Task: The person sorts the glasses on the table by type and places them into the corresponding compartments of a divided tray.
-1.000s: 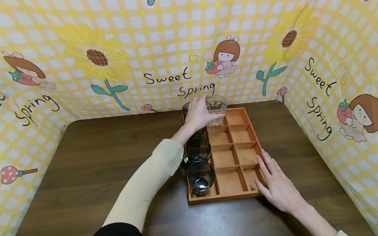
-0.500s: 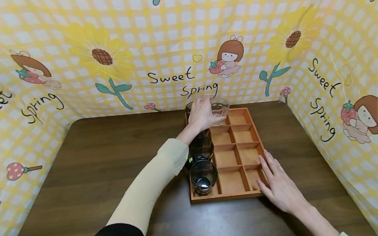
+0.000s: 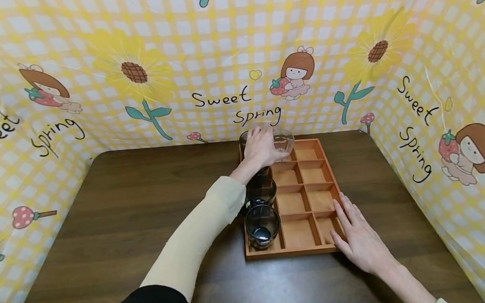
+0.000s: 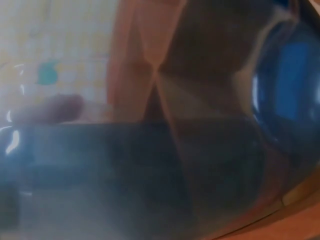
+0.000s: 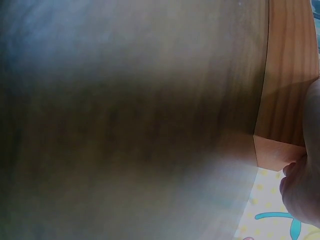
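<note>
My left hand [image 3: 260, 147] holds a clear drinking glass [image 3: 284, 141] at the far end of the wooden compartment tray [image 3: 295, 253]. The glass stands upright in the middle column's far compartment, its lower part partly behind the thumb; whether it touches the bottom cannot be seen. Dark tinted glasses, such as the nearest one [image 3: 262, 228] and the one behind it [image 3: 261, 190], line the tray's left column, the farther ones partly covered by the hand and wrist. My right hand [image 3: 362, 239] rests with extended fingers on the tray's near right edge.
The tray sits on a dark wooden table [image 3: 154, 197]. A yellow checked cloth [image 3: 216, 47] hangs behind it and along both sides. In the left wrist view, dark tinted glass [image 4: 125, 175] fills much of the picture, close to the camera.
My left hand has lowered the clear glass slightly into the far middle compartment. The right hand stays on the tray edge. The head view has shifted a little.
</note>
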Motion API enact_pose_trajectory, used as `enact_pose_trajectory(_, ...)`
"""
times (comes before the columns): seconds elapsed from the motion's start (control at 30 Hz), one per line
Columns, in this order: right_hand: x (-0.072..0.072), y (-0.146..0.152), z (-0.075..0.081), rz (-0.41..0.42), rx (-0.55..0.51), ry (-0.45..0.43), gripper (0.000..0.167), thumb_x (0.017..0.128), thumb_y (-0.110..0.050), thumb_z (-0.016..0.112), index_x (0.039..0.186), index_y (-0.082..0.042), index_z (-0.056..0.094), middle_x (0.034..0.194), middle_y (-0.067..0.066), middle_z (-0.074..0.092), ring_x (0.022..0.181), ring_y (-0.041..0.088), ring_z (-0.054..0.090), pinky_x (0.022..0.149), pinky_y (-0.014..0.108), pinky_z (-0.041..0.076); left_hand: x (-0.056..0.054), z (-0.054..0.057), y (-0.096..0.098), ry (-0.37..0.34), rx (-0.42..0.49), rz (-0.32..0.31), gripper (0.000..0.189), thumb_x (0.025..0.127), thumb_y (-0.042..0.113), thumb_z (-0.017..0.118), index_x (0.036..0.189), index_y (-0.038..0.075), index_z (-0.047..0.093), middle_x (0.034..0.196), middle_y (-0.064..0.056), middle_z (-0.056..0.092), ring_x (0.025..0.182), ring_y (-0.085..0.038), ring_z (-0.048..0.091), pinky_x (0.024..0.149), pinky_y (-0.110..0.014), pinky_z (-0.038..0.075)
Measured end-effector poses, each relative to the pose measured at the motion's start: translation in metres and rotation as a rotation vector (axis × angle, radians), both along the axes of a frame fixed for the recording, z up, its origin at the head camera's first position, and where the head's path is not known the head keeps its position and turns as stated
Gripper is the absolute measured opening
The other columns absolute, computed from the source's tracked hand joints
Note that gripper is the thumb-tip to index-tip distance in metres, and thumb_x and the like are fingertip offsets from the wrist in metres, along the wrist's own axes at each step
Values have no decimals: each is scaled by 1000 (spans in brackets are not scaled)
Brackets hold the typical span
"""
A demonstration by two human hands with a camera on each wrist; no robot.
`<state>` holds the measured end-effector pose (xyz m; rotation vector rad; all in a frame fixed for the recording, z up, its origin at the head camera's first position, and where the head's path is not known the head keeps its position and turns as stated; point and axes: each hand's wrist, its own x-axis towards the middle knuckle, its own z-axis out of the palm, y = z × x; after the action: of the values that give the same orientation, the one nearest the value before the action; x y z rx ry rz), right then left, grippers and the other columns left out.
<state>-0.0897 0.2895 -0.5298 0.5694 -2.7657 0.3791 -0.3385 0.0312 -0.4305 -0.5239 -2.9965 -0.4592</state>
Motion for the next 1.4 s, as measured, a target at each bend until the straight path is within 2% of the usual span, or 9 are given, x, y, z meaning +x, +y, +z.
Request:
enact_pose_trajectory(0.27, 0, 0, 0, -2, 2, -3, 83, 102, -24, 73, 169, 5, 33, 179, 30, 26, 171, 32, 23, 137, 19, -6, 1, 3, 1, -24, -43, 12, 86, 89, 68, 84, 151, 15, 58, 149, -6, 67, 151, -30, 46, 134, -47, 26)
enact_pose_trajectory(0.63, 2, -2, 1, -17, 11, -27, 84, 103, -26, 72, 171, 3, 30, 181, 27, 23, 172, 30, 21, 135, 17, -8, -1, 3, 4, -66, -195, 5, 94, 94, 74, 74, 164, 18, 47, 168, -4, 53, 161, -30, 36, 139, -51, 17)
enact_pose_trajectory(1.0, 2, -2, 2, -20, 10, -27, 84, 104, -26, 71, 171, 3, 30, 180, 29, 24, 168, 42, 26, 136, 18, -10, -2, 5, 6, -76, -249, -2, 93, 94, 76, 72, 165, 22, 47, 167, 0, 53, 160, -29, 36, 140, -53, 15)
enact_pose_trajectory(1.27, 2, -3, 1, -11, 9, -15, 83, 104, -27, 71, 170, 3, 31, 179, 29, 25, 169, 40, 25, 135, 17, -9, 0, 3, 7, -79, -265, 5, 91, 94, 76, 72, 162, 19, 49, 167, -3, 53, 162, -30, 34, 140, -53, 14)
enact_pose_trajectory(1.33, 2, -2, 1, -7, 7, -8, 83, 104, -27, 71, 170, 4, 31, 179, 29, 25, 173, 33, 15, 135, 17, -9, 0, 3, 7, -76, -263, 4, 91, 94, 75, 72, 161, 19, 49, 167, -3, 53, 162, -30, 34, 140, -53, 14)
enact_pose_trajectory(1.4, 2, -2, 1, -7, 6, -7, 83, 104, -27, 71, 170, 4, 32, 179, 29, 26, 174, 30, 13, 135, 17, -8, 1, 3, 7, -79, -263, 2, 91, 94, 75, 73, 161, 19, 49, 167, -3, 53, 162, -30, 33, 140, -54, 14)
